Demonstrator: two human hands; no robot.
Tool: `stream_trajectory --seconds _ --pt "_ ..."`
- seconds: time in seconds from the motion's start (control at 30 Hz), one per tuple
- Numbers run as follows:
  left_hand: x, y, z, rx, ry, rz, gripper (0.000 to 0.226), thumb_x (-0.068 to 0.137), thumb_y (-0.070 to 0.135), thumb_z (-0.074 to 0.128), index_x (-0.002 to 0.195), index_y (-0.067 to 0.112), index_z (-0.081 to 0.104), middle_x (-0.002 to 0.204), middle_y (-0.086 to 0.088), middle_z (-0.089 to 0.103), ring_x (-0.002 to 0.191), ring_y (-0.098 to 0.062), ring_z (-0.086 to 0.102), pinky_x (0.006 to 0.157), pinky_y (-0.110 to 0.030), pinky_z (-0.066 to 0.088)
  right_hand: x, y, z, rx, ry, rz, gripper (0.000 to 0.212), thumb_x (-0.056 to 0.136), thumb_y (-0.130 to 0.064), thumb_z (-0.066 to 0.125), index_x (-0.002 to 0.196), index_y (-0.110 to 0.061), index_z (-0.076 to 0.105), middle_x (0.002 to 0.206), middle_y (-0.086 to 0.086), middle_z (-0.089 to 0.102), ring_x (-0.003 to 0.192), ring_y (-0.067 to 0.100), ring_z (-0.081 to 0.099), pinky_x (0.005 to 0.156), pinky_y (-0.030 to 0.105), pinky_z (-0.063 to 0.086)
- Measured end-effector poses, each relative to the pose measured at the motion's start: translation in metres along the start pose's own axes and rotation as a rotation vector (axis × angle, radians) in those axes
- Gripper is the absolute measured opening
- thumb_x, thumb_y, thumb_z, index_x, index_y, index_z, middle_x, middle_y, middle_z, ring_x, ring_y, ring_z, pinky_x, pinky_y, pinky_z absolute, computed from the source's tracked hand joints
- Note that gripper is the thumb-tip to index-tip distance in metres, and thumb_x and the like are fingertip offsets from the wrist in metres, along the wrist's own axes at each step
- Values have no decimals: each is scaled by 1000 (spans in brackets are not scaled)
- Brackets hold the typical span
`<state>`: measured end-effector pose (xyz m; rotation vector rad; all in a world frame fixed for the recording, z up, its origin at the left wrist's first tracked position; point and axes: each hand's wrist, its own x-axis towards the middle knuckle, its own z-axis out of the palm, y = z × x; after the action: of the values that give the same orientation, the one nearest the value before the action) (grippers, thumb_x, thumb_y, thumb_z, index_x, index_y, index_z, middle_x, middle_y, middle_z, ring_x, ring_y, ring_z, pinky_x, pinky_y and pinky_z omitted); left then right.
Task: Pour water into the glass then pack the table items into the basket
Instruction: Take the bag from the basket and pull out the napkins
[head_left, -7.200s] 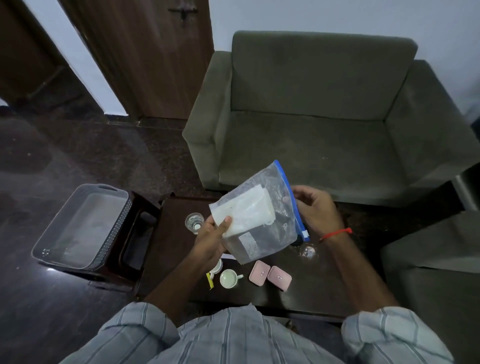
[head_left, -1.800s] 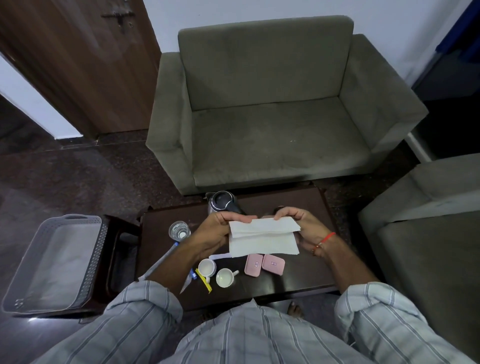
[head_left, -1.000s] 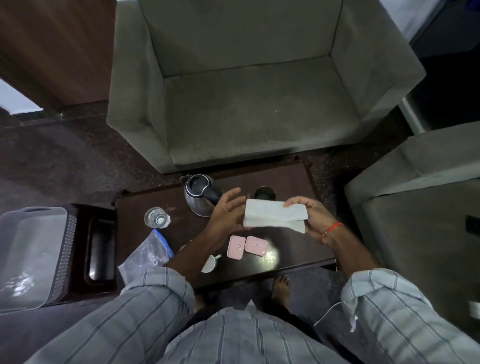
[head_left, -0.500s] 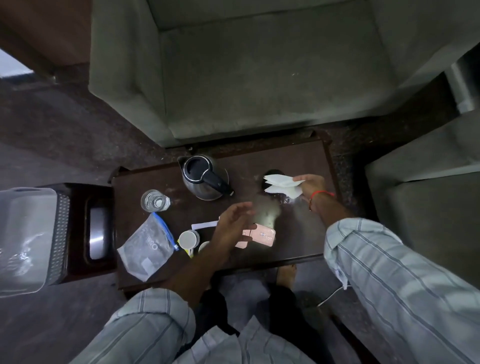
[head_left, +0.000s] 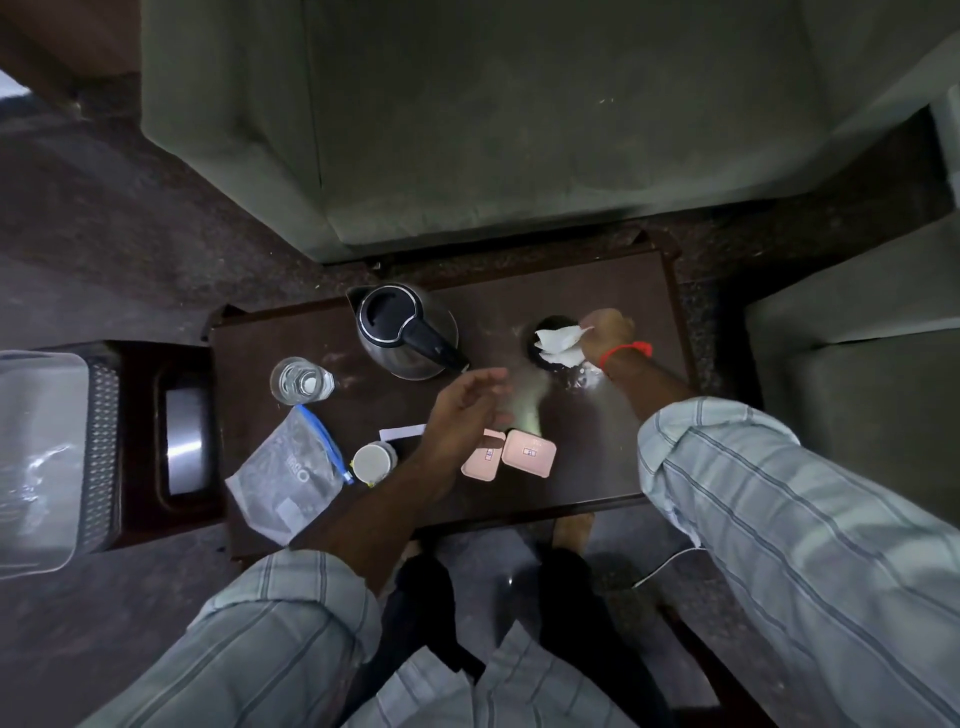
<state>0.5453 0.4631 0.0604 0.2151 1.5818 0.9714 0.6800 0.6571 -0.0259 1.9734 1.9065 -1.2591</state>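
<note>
1. grey basket (head_left: 101, 447) sits on the side stand, left of the table (head_left: 613, 467).
2. water glass (head_left: 297, 381) stands near the kettle (head_left: 402, 332).
3. left hand (head_left: 462, 415) hovers, fingers loose and apart.
4. right hand (head_left: 608, 332) pinches a white tissue (head_left: 558, 343) over a dark round object.

The right hand (head_left: 605, 332) reaches far forward on an outstretched arm, its fingers curled and pinching something white, a red thread round the wrist. The left hand (head_left: 464, 415) hangs nearer the body — fingers loosely spread and relaxed, gripping nothing — forearm bare below a rolled striped sleeve. A bare foot shows below.
</note>
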Motion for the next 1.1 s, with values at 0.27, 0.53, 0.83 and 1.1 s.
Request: stream_trajectory --seconds 0.27,0.53,0.83,1.1 --pt "3 -17 -3 -17 -16 -23 21 106 15 52 117 26 66 119 -2 71 81 -14 71 60 -29 56 8 -18 12 -49 -154 -75 57 91 -9 53 147 -16 46 148 11 53 136 29 50 111 31 39" --pt "5 -29 -6 -35 1 -61 16 104 23 56 114 30 67 113 3 72 77 -11 70 58 -26 54 15 2 20 -219 42 -253 35 93 1 51 126 0 65 136 20 60 129 33 54 108 33 33" --pt "-1 -39 -20 -56 34 -28 17 105 24 55 117 26 67 106 6 73 75 -10 71 58 -28 54 -10 16 22 -10 224 -331 36 84 11 50 112 3 71 130 27 55 123 39 54 108 35 37" --pt "-19 -42 -34 -181 194 65 27 103 30 58 93 6 65 95 -9 75 81 -20 73 66 -32 57 -86 12 41 577 -2 -165 37 71 17 36 61 -4 65 60 16 63 48 15 51 51 25 42"
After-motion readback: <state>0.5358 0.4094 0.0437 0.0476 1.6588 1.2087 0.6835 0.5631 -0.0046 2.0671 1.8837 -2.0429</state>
